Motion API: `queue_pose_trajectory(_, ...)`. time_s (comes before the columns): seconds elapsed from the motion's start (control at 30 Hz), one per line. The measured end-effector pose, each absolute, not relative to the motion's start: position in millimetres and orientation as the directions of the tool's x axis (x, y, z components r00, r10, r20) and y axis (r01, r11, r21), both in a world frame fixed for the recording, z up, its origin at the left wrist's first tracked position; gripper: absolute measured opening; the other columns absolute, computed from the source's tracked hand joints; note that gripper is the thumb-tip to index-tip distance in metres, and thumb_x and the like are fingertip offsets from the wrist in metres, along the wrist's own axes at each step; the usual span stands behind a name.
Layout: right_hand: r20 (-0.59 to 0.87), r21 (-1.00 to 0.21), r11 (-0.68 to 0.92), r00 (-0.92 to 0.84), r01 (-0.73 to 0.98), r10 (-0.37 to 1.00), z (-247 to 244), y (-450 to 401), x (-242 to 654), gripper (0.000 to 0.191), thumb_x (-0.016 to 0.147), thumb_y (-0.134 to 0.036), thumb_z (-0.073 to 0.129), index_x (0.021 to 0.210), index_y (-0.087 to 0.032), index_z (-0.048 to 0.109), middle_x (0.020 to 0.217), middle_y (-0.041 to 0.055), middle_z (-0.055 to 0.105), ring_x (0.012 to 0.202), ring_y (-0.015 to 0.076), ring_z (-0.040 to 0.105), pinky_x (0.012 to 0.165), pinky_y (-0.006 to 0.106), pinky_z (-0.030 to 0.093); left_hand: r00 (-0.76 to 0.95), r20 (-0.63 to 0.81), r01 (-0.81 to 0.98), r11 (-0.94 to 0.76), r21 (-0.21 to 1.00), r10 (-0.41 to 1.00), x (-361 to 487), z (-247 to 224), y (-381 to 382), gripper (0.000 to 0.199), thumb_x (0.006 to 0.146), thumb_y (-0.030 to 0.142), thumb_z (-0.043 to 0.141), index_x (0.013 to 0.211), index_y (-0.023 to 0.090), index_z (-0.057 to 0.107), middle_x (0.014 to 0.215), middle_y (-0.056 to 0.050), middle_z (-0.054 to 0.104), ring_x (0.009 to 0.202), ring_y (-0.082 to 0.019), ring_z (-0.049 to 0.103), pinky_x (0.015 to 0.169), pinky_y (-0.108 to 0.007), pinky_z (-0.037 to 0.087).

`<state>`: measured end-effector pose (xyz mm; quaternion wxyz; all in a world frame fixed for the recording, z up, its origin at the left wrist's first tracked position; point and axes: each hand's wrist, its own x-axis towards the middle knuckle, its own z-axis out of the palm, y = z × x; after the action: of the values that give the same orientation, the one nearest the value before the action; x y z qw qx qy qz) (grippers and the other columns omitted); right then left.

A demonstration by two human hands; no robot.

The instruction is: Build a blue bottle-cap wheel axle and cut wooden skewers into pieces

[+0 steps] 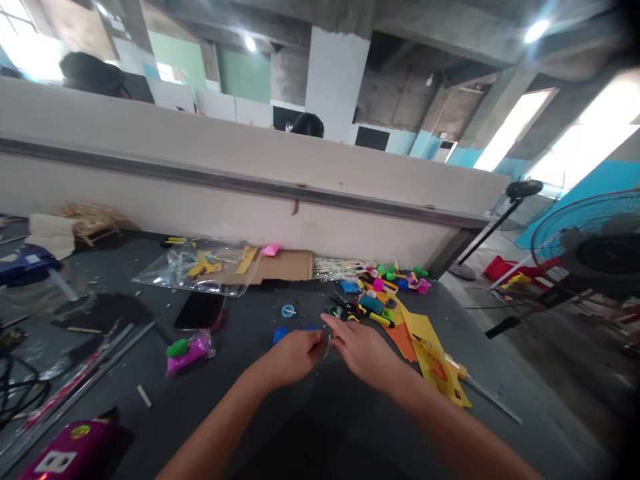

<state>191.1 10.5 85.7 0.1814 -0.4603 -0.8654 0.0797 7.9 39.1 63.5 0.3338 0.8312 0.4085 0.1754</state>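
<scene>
My left hand (293,358) is over the middle of the dark table, its fingers curled into a pinch. My right hand (367,353) meets it from the other side, with the index finger stretched forward and the other fingers bent in. Between the fingertips shows a small pale-green strip (329,345), too small to name; both hands seem to hold it. Just behind the left hand lies a blue lump (281,335). Farther back is a small blue cap (289,311) with a short stick across it. Dark-handled pliers (353,309) lie beyond the right hand.
Right of the hands lie yellow paper sheets (424,327) and coloured clay pieces (379,285). A phone (200,311), a purple packet (186,357) and a clear plastic bag (167,273) are left. A magenta device (67,453) sits front left. A low partition (225,143) closes the back.
</scene>
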Motion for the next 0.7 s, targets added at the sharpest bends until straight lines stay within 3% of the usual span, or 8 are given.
queue_pose_trajectory(0.1,0.208,-0.323,0.578,-0.539,0.750,0.816,93.7,27.8,196.1,0.022,0.088,-0.017,0.045,0.101,-0.020,0.063,0.087,0.0057,0.066,0.081,0.0166,0.060,0.072,0.026,0.044,0.660,0.099,0.519,-0.548,0.657,0.744,10.6,72.3,48.2,0.022,0.084,0.021,0.039,0.075,0.018,0.059,0.074,-0.002,0.064,0.066,-0.014,0.056,0.059,-0.023,0.036)
queue_pose_trajectory(0.17,0.211,-0.370,0.561,-0.521,0.741,0.827,96.6,40.5,197.8,0.019,0.089,-0.019,0.047,0.086,-0.020,0.065,0.080,0.0033,0.065,0.076,0.0150,0.060,0.070,0.025,0.044,0.658,0.138,0.512,-0.574,0.639,0.740,7.0,78.1,62.6,0.024,0.086,0.024,0.039,0.078,0.019,0.061,0.074,-0.001,0.064,0.066,-0.013,0.056,0.059,-0.023,0.037)
queue_pose_trajectory(0.23,0.267,-0.396,0.543,-0.473,0.740,0.839,99.7,54.0,200.5,0.018,0.089,-0.022,0.048,0.082,-0.020,0.065,0.080,0.0028,0.065,0.077,0.0150,0.059,0.072,0.026,0.044,0.585,0.167,0.583,-0.555,0.594,0.794,-7.0,82.8,85.3,0.027,0.087,0.029,0.040,0.077,0.019,0.063,0.074,-0.001,0.065,0.066,-0.014,0.057,0.060,-0.024,0.040)
queue_pose_trajectory(0.33,0.409,-0.354,0.540,-0.394,0.763,0.824,107.9,74.6,207.4,0.016,0.086,-0.027,0.053,0.078,-0.021,0.066,0.090,0.0052,0.063,0.091,0.0183,0.056,0.083,0.032,0.041,0.155,0.381,0.849,-0.320,0.420,0.912,-46.7,83.3,126.3,0.026,0.086,0.026,0.042,0.090,0.019,0.067,0.096,-0.009,0.065,0.093,-0.022,0.058,0.082,-0.034,0.043)
queue_pose_trajectory(0.4,0.463,-0.313,0.540,-0.371,0.781,0.805,115.8,87.6,211.4,0.017,0.084,-0.031,0.056,0.073,-0.021,0.065,0.096,0.0058,0.063,0.097,0.0200,0.054,0.088,0.035,0.038,-0.082,0.452,0.946,-0.074,0.317,0.888,-75.4,76.2,149.3,0.026,0.082,0.022,0.048,0.100,0.023,0.067,0.122,-0.011,0.055,0.122,-0.031,0.040,0.097,-0.049,0.033)
queue_pose_trajectory(0.5,0.398,-0.319,0.496,-0.360,0.808,0.844,128.4,106.4,209.9,0.024,0.086,-0.036,0.053,0.070,-0.021,0.062,0.078,0.0023,0.064,0.081,0.0175,0.057,0.078,0.030,0.039,-0.220,0.345,0.959,0.139,0.245,0.913,-102.0,55.6,170.1,0.026,0.078,0.025,0.053,0.099,0.024,0.069,0.138,-0.012,0.042,0.134,-0.043,0.015,0.097,-0.067,0.020)
queue_pose_trajectory(0.6,0.278,-0.379,0.412,-0.323,0.828,0.905,137.9,128.6,194.3,0.025,0.087,-0.033,0.047,0.072,-0.021,0.062,0.062,-0.0020,0.062,0.061,0.0133,0.055,0.062,0.023,0.037,-0.261,0.268,0.954,0.206,0.217,0.927,-106.8,35.5,178.5,0.030,0.082,0.024,0.045,0.099,0.018,0.068,0.141,-0.016,0.039,0.135,-0.043,0.013,0.096,-0.071,0.016)
queue_pose_trajectory(0.7,0.207,-0.441,0.397,-0.339,0.805,0.918,142.1,159.9,164.3,0.015,0.082,-0.021,0.049,0.076,-0.019,0.063,0.068,-0.0020,0.065,0.064,0.0121,0.056,0.061,0.021,0.036,-0.257,0.233,0.950,0.202,0.238,0.938,-105.2,26.5,182.0,0.037,0.082,0.013,0.037,0.108,0.012,0.064,0.136,-0.020,0.044,0.135,-0.039,0.018,0.097,-0.071,0.016)
